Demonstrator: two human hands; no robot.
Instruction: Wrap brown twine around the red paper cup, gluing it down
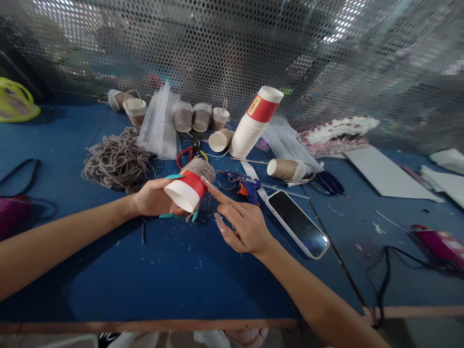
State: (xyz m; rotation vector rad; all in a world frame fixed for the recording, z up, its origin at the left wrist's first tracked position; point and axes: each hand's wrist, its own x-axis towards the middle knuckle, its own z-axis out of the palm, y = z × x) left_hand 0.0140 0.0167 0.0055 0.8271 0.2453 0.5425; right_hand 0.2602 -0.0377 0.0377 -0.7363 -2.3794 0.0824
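Observation:
My left hand [154, 197] grips a red and white paper cup [185, 189] lying on its side, its closed end wrapped in grey twine. My right hand [237, 220] is beside it with the index finger stretched out, its tip touching the twine-wrapped end of the cup. The other fingers of that hand are loosely curled and hold nothing. Both hands hover just above the blue table [163, 275].
A heap of grey twine [118, 162] lies at the left. A leaning stack of paper cups [255, 123], several twine-wrapped cups [192, 117], red-handled pliers [190, 152], a glue gun [246, 183], a phone [297, 223] and a twine-covered cup [286, 169] lie behind and right.

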